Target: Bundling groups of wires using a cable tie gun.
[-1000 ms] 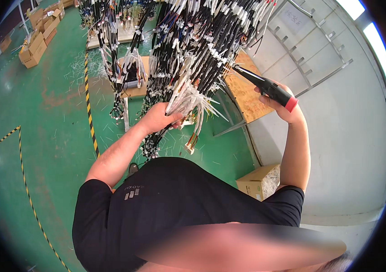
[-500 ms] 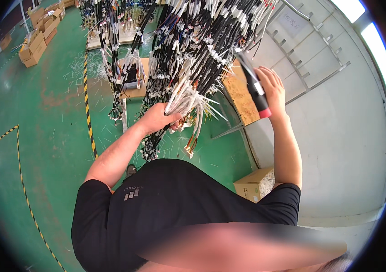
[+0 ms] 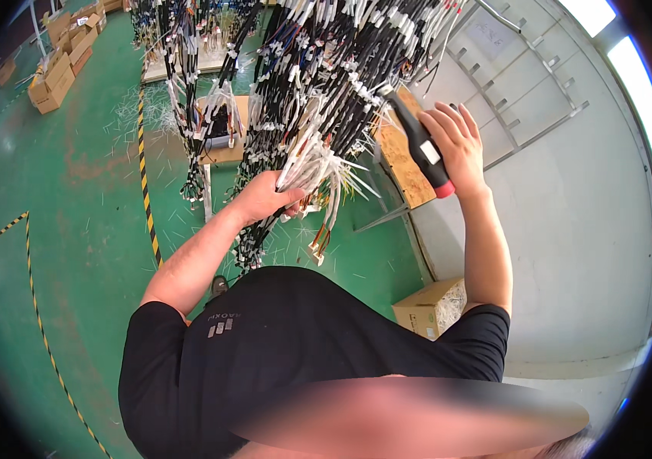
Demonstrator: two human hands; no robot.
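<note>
My left hand (image 3: 268, 197) is closed round a wire harness (image 3: 307, 172), at a thick cluster of white strips and sleeves. Loose wire ends with pale connectors (image 3: 316, 252) dangle below that grip. Off to the right, my right hand (image 3: 456, 149) is against a long black handheld tool (image 3: 420, 145) with a red end and a white label. The tool slants, its narrow tip up and left by the hanging harnesses. My fingers lie along its right side, partly spread; the thumb is hidden.
Dense black harnesses (image 3: 341, 76) hang ahead of me. Behind the tool is a wooden board (image 3: 406, 164) on a metal frame. An open carton (image 3: 425, 310) of scraps stands at the lower right, and more cartons (image 3: 52, 83) at the far left. Clippings litter the green floor (image 3: 89, 252).
The tool's tip has swung slightly left, and the tool now looks sharp instead of blurred. My right fingers have spread a little. The left hand keeps its grip on the harness.
</note>
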